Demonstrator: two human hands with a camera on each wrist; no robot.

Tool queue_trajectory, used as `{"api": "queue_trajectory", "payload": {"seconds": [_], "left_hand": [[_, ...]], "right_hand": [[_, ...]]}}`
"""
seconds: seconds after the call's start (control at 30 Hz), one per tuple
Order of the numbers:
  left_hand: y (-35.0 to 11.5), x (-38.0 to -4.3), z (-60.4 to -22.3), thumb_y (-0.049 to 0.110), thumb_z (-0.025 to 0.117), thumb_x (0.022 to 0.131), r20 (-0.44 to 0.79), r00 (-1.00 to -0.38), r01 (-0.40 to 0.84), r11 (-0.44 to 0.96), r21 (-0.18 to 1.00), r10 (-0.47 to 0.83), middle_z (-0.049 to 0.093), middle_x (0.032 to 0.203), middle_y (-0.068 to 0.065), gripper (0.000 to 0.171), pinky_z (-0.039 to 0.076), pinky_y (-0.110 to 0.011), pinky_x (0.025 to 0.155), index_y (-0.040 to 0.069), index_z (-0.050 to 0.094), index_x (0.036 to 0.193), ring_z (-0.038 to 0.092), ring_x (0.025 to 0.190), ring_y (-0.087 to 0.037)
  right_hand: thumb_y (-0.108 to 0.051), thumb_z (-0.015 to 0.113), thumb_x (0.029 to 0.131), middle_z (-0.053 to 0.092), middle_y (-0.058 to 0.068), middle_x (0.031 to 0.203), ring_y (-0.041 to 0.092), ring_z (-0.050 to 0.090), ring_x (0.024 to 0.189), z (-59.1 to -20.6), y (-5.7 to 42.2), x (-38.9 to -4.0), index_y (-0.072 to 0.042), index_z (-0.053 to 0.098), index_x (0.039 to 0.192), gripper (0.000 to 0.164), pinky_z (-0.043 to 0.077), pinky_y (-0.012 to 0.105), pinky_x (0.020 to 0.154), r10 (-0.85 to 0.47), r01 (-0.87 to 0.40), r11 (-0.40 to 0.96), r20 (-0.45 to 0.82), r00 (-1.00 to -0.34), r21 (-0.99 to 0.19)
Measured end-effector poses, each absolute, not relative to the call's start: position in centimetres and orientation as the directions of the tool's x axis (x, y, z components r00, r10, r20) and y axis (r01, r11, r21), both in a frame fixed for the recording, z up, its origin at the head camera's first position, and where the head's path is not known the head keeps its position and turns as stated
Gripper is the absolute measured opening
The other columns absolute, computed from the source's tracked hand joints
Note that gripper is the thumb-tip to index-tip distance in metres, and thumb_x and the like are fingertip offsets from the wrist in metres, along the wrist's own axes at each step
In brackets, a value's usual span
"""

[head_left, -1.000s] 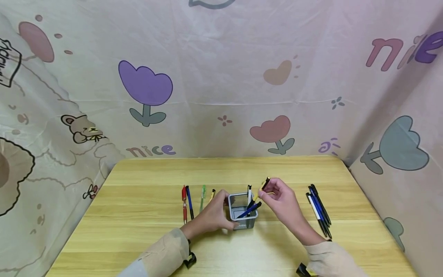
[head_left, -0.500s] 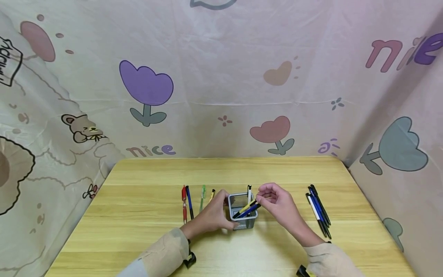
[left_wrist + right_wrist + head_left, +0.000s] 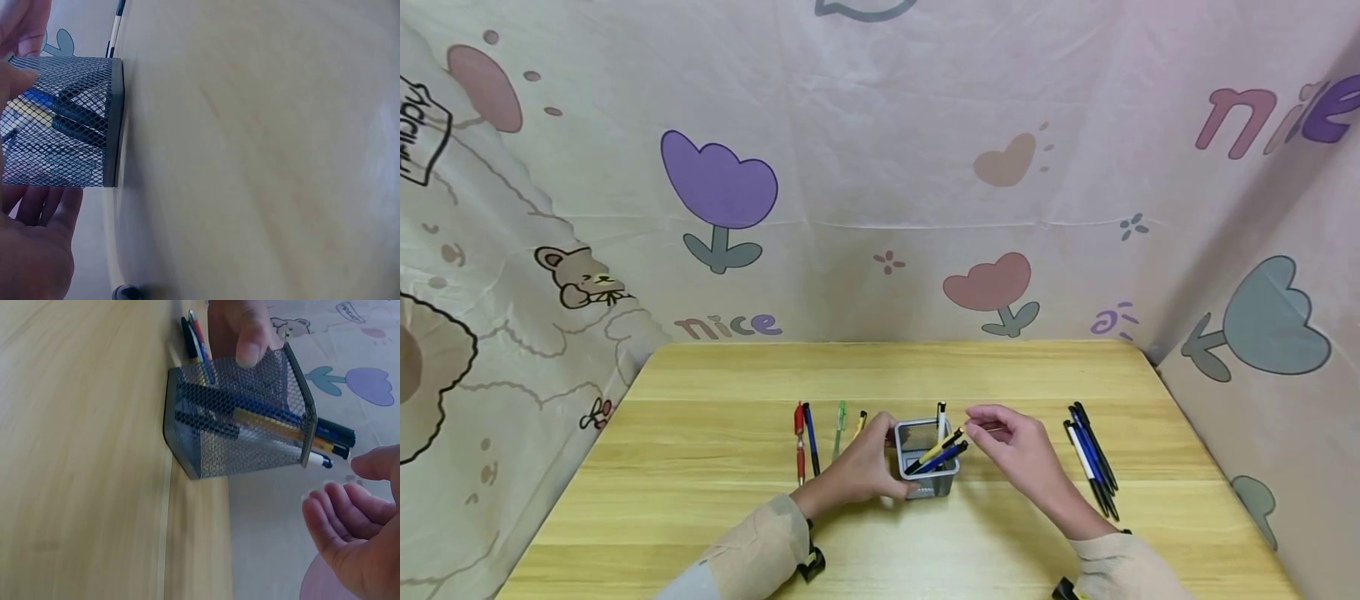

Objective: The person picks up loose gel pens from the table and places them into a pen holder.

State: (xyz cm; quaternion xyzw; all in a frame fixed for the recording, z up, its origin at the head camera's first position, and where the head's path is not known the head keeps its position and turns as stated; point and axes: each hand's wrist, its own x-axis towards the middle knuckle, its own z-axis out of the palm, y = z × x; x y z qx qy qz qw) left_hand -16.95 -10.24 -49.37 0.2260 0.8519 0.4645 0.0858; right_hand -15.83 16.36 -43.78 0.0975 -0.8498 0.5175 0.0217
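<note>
My left hand (image 3: 874, 458) grips a grey metal mesh pen holder (image 3: 931, 492) by its left side, thumb toward the near face. Inside lean a yellow pen (image 3: 937, 453), a blue pen (image 3: 947, 455) and an upright white pen (image 3: 942, 421). The right wrist view shows their black-tipped ends sticking out over the rim of the mesh pen holder (image 3: 215, 459). Just right of the holder, my right hand (image 3: 1018, 446) has thumb and fingers apart, with nothing between them. In the left wrist view the blue and yellow pens show through the mesh (image 3: 62, 156).
Left of the holder lie a red pen (image 3: 800, 446), a blue pen (image 3: 811, 439), a green pen (image 3: 839, 427) and a yellow pen (image 3: 861, 423) partly behind the left hand. Toward the table's (image 3: 700, 483) right side lie white, blue and black pens (image 3: 1092, 458).
The yellow pen, earlier pinched in my right hand above the holder, has gone down into it and been let go. That hand has drawn slightly right. My left hand stays put.
</note>
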Motion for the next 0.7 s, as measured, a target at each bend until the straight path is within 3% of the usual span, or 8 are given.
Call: {"api": "queue_trajectory", "payload": {"seconds": [0.4,0.7], "left_hand": [[-10.3,-16.9,-49.2,0.025,0.093,0.071,0.055,-0.885,0.295,0.463,0.836,0.463,0.058,0.118,-0.007,0.068,0.053,-0.027,0.094,0.012,0.047,0.119,0.059,0.104,-0.012],[-10.2,-16.9,-49.4,0.025,0.094,0.071,0.051,-0.881,0.29,0.452,0.844,0.47,0.059,0.12,-0.008,0.069,0.052,-0.027,0.094,0.011,0.046,0.119,0.06,0.105,-0.014]], "right_hand": [[-0.01,0.077,0.091,0.079,0.013,0.11,0.025,0.076,0.095,-44.6,18.7,-16.3,-0.001,0.074,0.119,0.029,0.063,0.039,0.082,-0.14,-0.301,0.693,0.287,-0.948,-0.655],[-0.016,0.077,0.09,0.075,0.022,0.118,0.035,0.074,0.1,-44.5,21.3,-16.3,0.003,0.071,0.121,0.037,0.061,0.049,0.082,-0.136,-0.225,0.838,0.209,-0.968,-0.497]]}}
